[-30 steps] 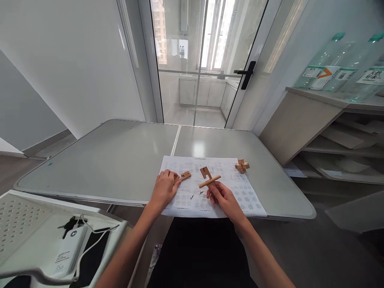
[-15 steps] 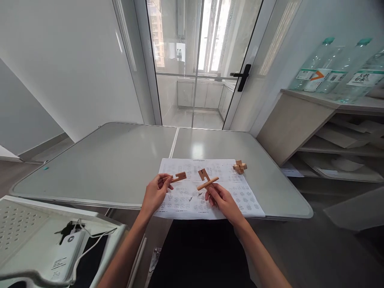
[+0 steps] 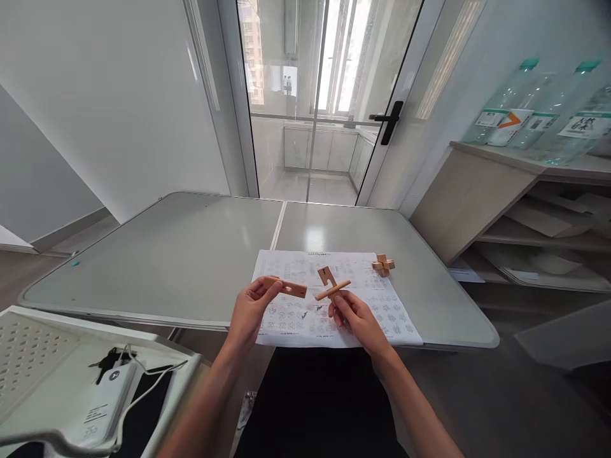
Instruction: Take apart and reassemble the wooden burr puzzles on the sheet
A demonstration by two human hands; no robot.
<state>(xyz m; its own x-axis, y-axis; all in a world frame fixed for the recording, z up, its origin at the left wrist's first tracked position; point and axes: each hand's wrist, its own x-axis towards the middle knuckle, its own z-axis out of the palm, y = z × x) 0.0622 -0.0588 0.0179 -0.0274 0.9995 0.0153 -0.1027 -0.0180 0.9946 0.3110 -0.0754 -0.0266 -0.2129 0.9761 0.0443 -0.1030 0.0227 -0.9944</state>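
Note:
My left hand point(image 3: 252, 310) pinches a notched wooden puzzle piece point(image 3: 292, 289) by one end and holds it above the printed instruction sheet point(image 3: 382, 312). My right hand point(image 3: 356, 316) grips a partly joined wooden assembly point(image 3: 330, 284): an upright notched piece crossed by a slanted bar. The two wooden parts hang a few centimetres apart over the sheet. A small assembled wooden cross point(image 3: 384, 264) lies at the sheet's far right corner.
The sheet lies on a grey folding table point(image 3: 191, 254) with a centre seam. A white perforated tray point(image 3: 42, 356) at the lower left holds a power bank point(image 3: 102, 401), cable and keys. A shelf unit point(image 3: 496, 197) with large water bottles point(image 3: 515, 108) stands at right. A glass door is behind.
My left hand lifted the notched piece off the sheet and turned it, swinging its free end towards the assembly in my right hand. My right hand stayed about where it was.

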